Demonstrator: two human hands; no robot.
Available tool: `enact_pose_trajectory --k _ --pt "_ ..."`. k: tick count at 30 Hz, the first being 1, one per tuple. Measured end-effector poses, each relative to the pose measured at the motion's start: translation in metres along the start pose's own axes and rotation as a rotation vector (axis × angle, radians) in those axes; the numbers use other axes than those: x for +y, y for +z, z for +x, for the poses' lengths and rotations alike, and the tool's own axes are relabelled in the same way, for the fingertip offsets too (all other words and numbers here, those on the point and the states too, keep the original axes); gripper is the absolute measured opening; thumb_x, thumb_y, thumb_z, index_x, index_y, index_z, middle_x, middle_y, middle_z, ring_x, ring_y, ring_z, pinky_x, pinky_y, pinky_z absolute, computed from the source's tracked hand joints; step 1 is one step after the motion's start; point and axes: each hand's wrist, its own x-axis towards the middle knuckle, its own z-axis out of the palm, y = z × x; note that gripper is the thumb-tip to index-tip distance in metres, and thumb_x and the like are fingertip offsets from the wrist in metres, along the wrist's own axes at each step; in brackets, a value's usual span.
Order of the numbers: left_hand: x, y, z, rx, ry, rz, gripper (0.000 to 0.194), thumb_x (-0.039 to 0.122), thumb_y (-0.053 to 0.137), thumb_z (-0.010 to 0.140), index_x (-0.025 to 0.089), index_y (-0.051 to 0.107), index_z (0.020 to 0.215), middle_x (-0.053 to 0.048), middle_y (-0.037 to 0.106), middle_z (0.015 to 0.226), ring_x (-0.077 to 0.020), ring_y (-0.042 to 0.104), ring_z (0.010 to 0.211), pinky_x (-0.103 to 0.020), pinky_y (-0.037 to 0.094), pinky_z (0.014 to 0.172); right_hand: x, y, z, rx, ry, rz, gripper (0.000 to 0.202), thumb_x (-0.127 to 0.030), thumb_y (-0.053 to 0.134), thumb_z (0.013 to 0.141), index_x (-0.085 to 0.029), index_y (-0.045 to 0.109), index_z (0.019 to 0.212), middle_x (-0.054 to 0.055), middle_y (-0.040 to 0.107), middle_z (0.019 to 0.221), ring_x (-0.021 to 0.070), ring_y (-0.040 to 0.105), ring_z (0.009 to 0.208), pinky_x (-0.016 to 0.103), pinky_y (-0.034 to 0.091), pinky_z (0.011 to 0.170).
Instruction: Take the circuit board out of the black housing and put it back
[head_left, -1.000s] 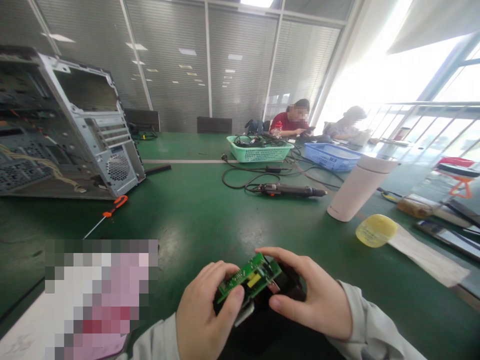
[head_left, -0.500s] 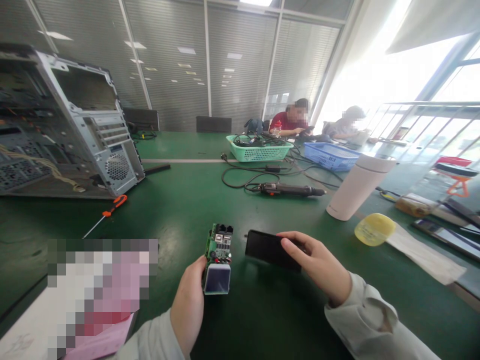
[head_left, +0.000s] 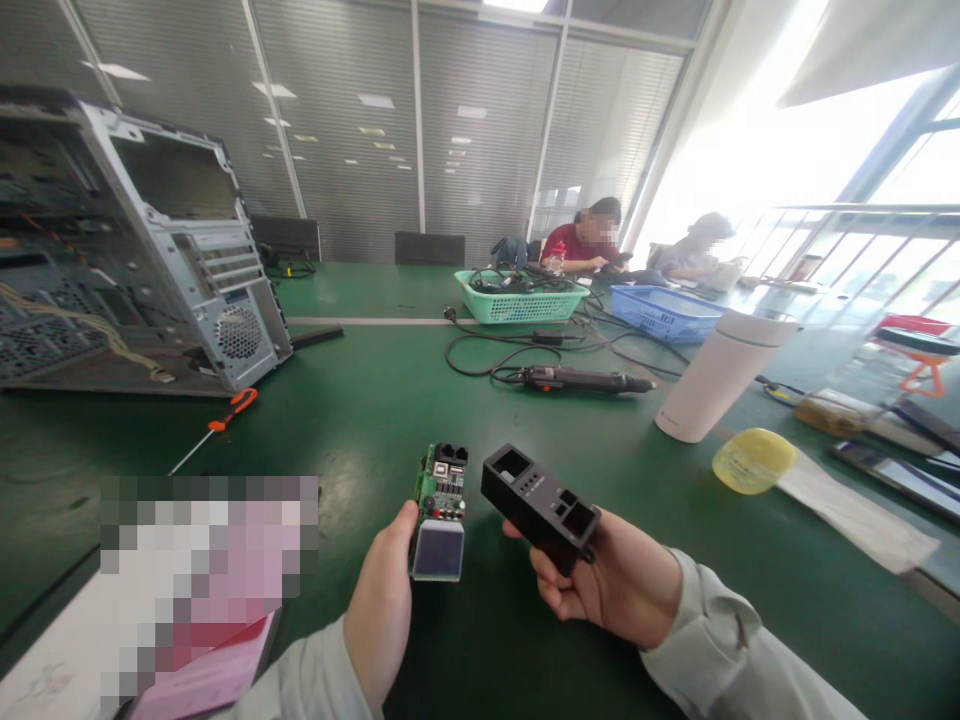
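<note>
My left hand (head_left: pixel 382 590) is closed on the left edge of a green circuit board (head_left: pixel 442 495), which carries a small grey screen at its near end and black sockets at its far end. To the right of it, my right hand (head_left: pixel 607 580) grips a black plastic housing (head_left: pixel 540 505) from below and behind. The housing's face, with several rectangular openings and small holes, is turned up towards me. Board and housing are held apart, side by side above the green table (head_left: pixel 375 400). The fingers of my left hand under the board are hidden.
An open computer case (head_left: pixel 172 260) stands at left, an orange-handled screwdriver (head_left: pixel 232 405) before it. Beyond my hands lies a corded electric screwdriver (head_left: pixel 577 380). Green (head_left: pixel 517 303) and blue baskets (head_left: pixel 660 315), a pale tumbler (head_left: pixel 720 380) and a yellow container (head_left: pixel 754 460) are further right. Two people sit far back.
My right hand has rolled the black housing over, so its face with openings now shows instead of its plain dark side. The board in my left hand has barely moved.
</note>
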Motion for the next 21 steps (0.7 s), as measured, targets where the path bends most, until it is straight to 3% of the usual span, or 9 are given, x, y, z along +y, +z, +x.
enact_pose_trajectory --k 3,5,8,10,13,16,18,21 --pt "0.000 0.000 0.002 -0.008 -0.014 0.000 0.055 0.060 0.052 0.079 0.011 0.072 0.091 -0.002 0.067 0.052 -0.0246 0.064 0.053 -0.034 0.048 0.055 0.002 -0.003 0.001 -0.017 -0.003 0.022 0.050 -0.032 0.010 0.102 -0.010 0.055 0.109 0.004 0.053 0.068 0.0124 0.058 0.053 0.018 0.048 0.050" --pt "0.000 0.000 0.003 -0.004 -0.011 -0.005 0.053 0.059 0.052 0.079 0.012 0.073 0.090 -0.002 0.067 0.051 -0.0243 0.064 0.052 -0.034 0.048 0.054 0.004 -0.004 0.002 -0.033 -0.056 0.012 0.041 -0.044 0.027 0.103 -0.013 0.054 0.104 0.004 0.055 0.075 0.0125 0.059 0.061 0.018 0.049 0.053" --pt "0.001 0.000 0.001 0.001 0.002 -0.015 0.050 0.057 0.054 0.079 0.012 0.073 0.089 -0.002 0.069 0.054 -0.0247 0.066 0.055 -0.033 0.049 0.053 0.008 -0.004 0.003 -0.005 -0.229 -0.127 0.056 -0.065 0.067 0.081 -0.016 0.052 0.102 0.004 0.058 0.088 0.0153 0.060 0.079 0.018 0.051 0.060" --pt "0.003 0.001 -0.002 0.004 0.012 -0.014 0.051 0.058 0.053 0.080 0.012 0.073 0.089 -0.003 0.070 0.055 -0.0246 0.066 0.057 -0.033 0.050 0.054 0.008 -0.004 0.004 0.058 -0.384 -0.317 0.069 -0.067 0.079 0.067 -0.017 0.049 0.105 0.005 0.057 0.095 0.0175 0.059 0.086 0.021 0.051 0.068" --pt "0.005 0.002 -0.009 -0.004 0.041 -0.001 0.052 0.058 0.051 0.082 0.011 0.073 0.093 -0.002 0.069 0.055 -0.0235 0.066 0.056 -0.033 0.050 0.056 0.005 -0.005 0.001 0.223 -0.603 -0.647 0.064 -0.060 0.077 0.070 -0.017 0.045 0.105 0.007 0.056 0.098 0.0215 0.056 0.092 0.029 0.051 0.075" --pt "0.006 0.002 -0.014 -0.013 0.073 0.002 0.051 0.055 0.052 0.084 0.011 0.072 0.096 -0.003 0.069 0.056 -0.0229 0.066 0.057 -0.032 0.050 0.058 0.000 -0.020 -0.016 0.485 -0.695 -0.914 0.057 -0.056 0.069 0.072 -0.018 0.046 0.108 0.009 0.056 0.100 0.0268 0.054 0.098 0.037 0.049 0.078" --pt "0.007 0.002 -0.015 -0.015 0.078 0.000 0.050 0.054 0.051 0.084 0.011 0.072 0.097 -0.003 0.069 0.056 -0.0227 0.065 0.057 -0.032 0.050 0.059 -0.001 -0.045 -0.038 0.672 -0.709 -1.052 0.057 -0.059 0.065 0.071 -0.019 0.049 0.109 0.010 0.057 0.104 0.0302 0.054 0.101 0.045 0.046 0.084" --pt "0.006 0.003 -0.011 -0.025 0.053 -0.007 0.052 0.056 0.049 0.084 0.011 0.073 0.094 -0.002 0.068 0.053 -0.0226 0.065 0.055 -0.032 0.049 0.057 -0.001 -0.102 -0.087 0.910 -0.699 -1.211 0.051 -0.060 0.065 0.075 -0.024 0.055 0.109 0.011 0.058 0.109 0.0318 0.056 0.098 0.049 0.043 0.085"
